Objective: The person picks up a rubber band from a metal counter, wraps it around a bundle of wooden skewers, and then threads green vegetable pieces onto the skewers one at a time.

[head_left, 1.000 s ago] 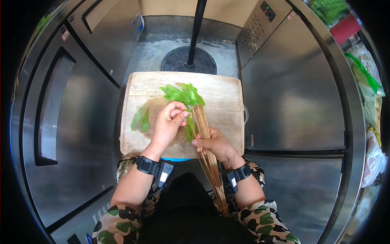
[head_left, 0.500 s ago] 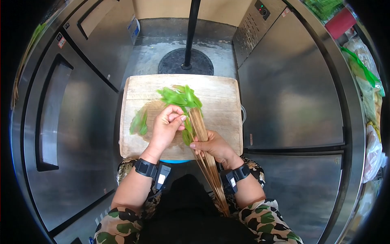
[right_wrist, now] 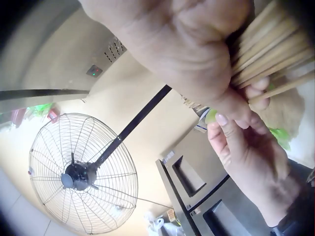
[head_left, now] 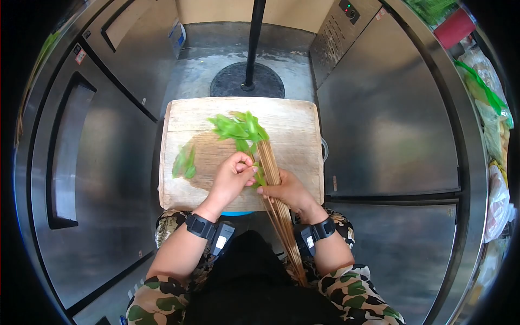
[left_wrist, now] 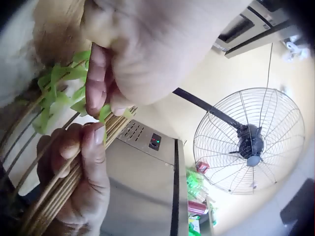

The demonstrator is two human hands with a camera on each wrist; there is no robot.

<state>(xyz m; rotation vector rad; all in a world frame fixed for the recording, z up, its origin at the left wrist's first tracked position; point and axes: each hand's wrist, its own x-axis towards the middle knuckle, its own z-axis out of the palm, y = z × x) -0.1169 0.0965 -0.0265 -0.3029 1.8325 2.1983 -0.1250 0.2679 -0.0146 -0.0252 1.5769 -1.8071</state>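
Observation:
My right hand [head_left: 292,192] grips a bundle of thin wooden skewers [head_left: 269,162], whose lower ends slant down toward the lap. Thin, pale green vegetable slices [head_left: 238,127] cluster at the skewers' upper ends over the cutting board [head_left: 295,130]. With thumb and fingertips, my left hand [head_left: 230,176] pinches a green slice [left_wrist: 104,114] beside one skewer, close to the right thumb. In the right wrist view, a bit of green [right_wrist: 211,116] shows at the left fingertips. More loose slices [head_left: 185,161] lie on the left of the board, on a damp brownish patch.
Steel cabinets stand on the left [head_left: 108,157] and right [head_left: 390,119]. Beyond the board is the round black base [head_left: 246,81] of a standing fan [left_wrist: 251,142]. Bagged goods [head_left: 490,108] and a red cylinder [head_left: 455,28] sit at the far right.
My left hand has come down and slightly right, nearer the right thumb, with the pinched slice. The right hand keeps its grip on the skewers in nearly the same place.

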